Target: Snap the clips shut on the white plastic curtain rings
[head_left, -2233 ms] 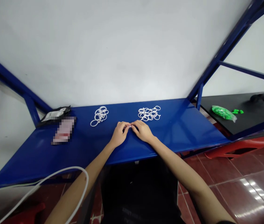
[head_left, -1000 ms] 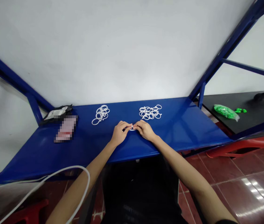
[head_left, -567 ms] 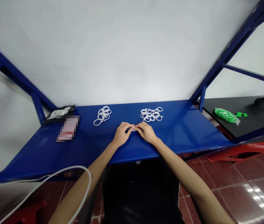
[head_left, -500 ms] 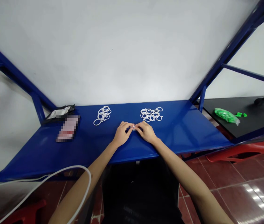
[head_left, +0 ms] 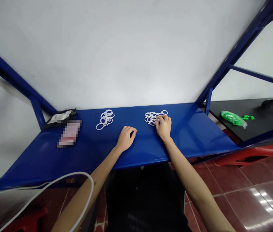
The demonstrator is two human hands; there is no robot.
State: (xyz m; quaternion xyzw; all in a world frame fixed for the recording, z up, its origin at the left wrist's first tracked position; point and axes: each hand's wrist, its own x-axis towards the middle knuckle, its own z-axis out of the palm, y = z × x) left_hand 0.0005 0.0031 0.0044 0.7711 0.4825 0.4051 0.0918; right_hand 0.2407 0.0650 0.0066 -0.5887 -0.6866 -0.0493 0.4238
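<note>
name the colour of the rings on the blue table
White; the rings show best in the head view.

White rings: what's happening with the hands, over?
Right hand at right ring pile, partly covering it, grip unclear. Left hand over blue table, nothing visibly held. Left ring pile uncovered.

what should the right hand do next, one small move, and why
I'd probably ease a single ring clear of the right pile of white rings with the right hand: its fingers are at that pile's near right side, and the rings overlap, so a hasty lift might drag others along. Whether the fingers grip one now is too small to tell.
</note>
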